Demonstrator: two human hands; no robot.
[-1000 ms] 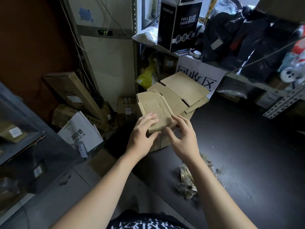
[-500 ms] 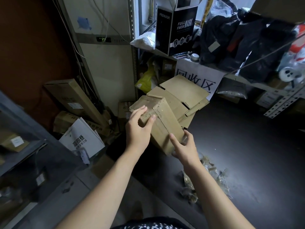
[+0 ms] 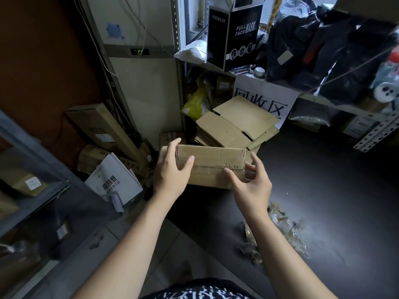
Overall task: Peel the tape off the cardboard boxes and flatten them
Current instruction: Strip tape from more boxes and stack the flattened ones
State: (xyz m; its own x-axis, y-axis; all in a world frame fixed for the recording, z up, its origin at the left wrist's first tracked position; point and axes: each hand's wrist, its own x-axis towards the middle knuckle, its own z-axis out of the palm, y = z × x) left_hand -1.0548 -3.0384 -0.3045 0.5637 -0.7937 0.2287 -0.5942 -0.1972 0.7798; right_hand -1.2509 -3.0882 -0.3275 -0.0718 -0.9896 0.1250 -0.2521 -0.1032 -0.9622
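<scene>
- Over the near-left edge of the dark table, I log one closed cardboard box. It is held level with a long face toward the camera. I cannot tell whether its underside touches the table.
- Left hand grips the box's left end. The fingers reach up over the top edge and the thumb lies across the front face.
- Right hand grips the right end. The thumb rests on the front by the seam and the fingers are curled round the far corner.
- Clear tape runs along the front seam between the two thumbs. I note its edge is ragged.
- Just behind the box sits a stack of flattened boxes, below a white sign.
- Crumpled tape scraps lie on the table beside the right forearm.
- A white paper bag stands on the floor, left of the table.
</scene>
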